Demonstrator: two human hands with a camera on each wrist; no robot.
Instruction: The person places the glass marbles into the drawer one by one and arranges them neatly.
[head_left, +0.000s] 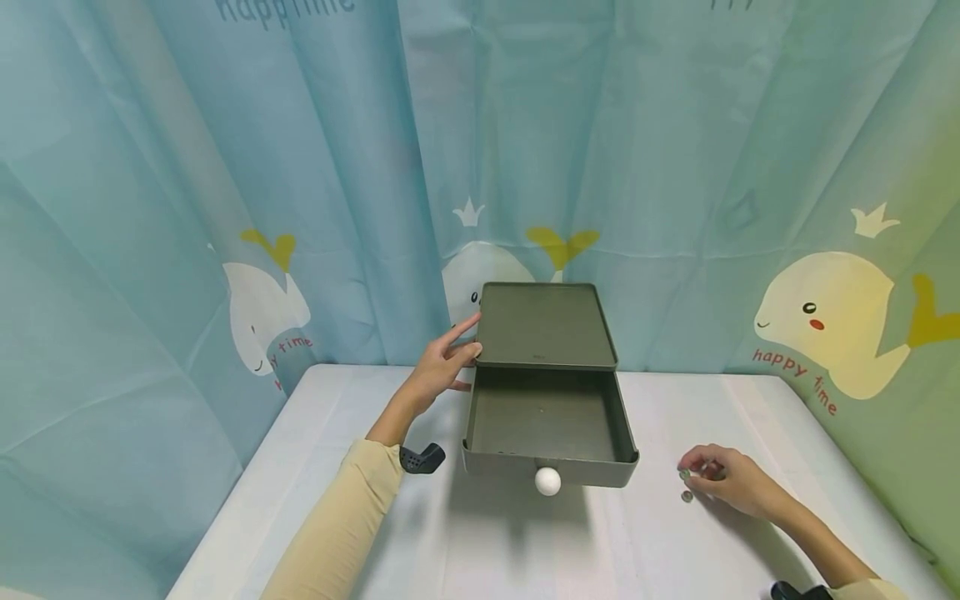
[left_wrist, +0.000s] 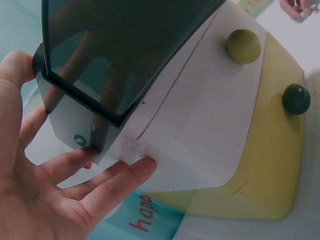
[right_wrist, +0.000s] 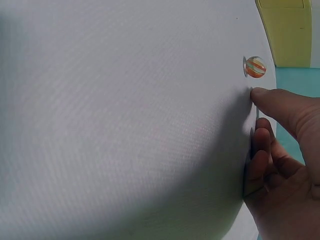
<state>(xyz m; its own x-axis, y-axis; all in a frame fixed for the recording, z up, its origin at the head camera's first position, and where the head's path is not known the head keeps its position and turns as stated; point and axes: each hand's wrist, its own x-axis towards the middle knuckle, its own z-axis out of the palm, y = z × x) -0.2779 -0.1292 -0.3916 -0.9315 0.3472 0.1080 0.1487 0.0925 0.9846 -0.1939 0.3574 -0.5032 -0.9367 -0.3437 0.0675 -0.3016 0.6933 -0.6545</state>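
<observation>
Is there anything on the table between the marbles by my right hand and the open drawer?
Nothing visible. The small glass marbles lie on bare white tablecloth at the right hand. The dark green open drawer sits to their left, its top uncovered. Only its low side wall stands between; the white round knob is on the front.

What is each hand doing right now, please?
Left hand: open, straight fingers resting against the drawer box.
Right hand: fingers curled around small marbles on the table.
</observation>
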